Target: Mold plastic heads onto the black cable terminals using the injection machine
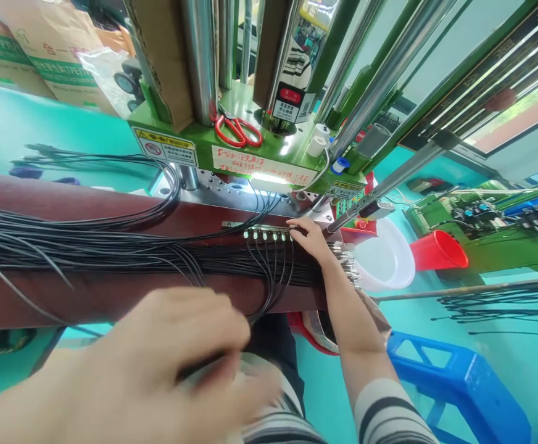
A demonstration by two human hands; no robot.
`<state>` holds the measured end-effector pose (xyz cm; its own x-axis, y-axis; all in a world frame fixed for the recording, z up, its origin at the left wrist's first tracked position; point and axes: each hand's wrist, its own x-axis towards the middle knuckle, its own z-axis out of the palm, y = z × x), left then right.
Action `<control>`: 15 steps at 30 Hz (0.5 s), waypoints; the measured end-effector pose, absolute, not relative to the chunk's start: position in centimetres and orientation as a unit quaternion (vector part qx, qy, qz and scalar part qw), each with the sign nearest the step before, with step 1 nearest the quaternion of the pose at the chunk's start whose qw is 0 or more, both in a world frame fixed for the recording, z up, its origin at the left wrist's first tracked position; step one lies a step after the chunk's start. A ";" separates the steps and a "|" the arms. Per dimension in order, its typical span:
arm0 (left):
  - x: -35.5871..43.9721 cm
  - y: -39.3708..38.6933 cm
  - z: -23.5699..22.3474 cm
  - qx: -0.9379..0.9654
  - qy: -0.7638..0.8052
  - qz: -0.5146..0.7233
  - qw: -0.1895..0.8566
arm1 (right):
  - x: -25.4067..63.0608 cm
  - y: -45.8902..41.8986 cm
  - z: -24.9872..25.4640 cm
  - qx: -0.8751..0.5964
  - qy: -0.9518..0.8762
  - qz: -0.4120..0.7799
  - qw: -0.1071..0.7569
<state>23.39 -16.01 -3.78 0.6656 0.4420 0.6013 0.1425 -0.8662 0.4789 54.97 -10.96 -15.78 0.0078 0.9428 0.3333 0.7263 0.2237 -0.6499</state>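
Note:
My right hand [310, 239] reaches to the right end of a metal strip [264, 233] holding a row of small cable connectors on the dark red table [65, 296]; its fingers press on the last connector. Black cables [269, 277] hang in loops from these connectors down over the table's front. My left hand [176, 364] is close to the camera and blurred, fingers curled together near the hanging cable loops; what it holds is hidden. A thick bundle of black cables [65, 246] lies along the table to the left.
Behind the table stands a green press machine [250, 142] with steel columns, red scissors [237, 131] on its deck and warning labels. A white basin [384, 262], a red cup [438, 250] and a blue stool [463, 382] are at the right. Sacks [42, 55] sit at the back left.

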 end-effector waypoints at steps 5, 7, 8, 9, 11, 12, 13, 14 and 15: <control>26.0 -7.1 -8.1 0.875 0.339 0.258 0.230 | 54.9 -10.9 -16.0 -0.619 -0.676 0.149 0.372; 27.6 -4.2 -10.4 0.861 0.395 0.232 0.223 | 55.0 -10.9 -16.1 -0.617 -0.678 0.150 0.370; 28.4 -3.1 -11.3 0.854 0.406 0.229 0.230 | 55.0 -10.9 -16.1 -0.616 -0.680 0.150 0.369; 29.1 -2.1 -12.0 0.847 0.414 0.228 0.242 | 55.0 -10.9 -16.1 -0.615 -0.680 0.151 0.369; 30.5 -0.9 -12.9 0.838 0.424 0.224 0.261 | 55.0 -11.0 -16.1 -0.616 -0.679 0.153 0.370; 31.0 -0.5 -13.1 0.835 0.428 0.221 0.266 | 55.0 -11.0 -16.1 -0.616 -0.678 0.154 0.370; 31.5 -0.2 -13.3 0.832 0.435 0.216 0.268 | 55.1 -11.0 -16.0 -0.615 -0.678 0.157 0.370; 31.8 0.1 -13.5 0.828 0.442 0.213 0.272 | 55.1 -11.1 -16.0 -0.614 -0.679 0.159 0.369; 32.0 0.3 -13.7 0.823 0.447 0.209 0.283 | 55.1 -11.1 -16.0 -0.613 -0.680 0.161 0.368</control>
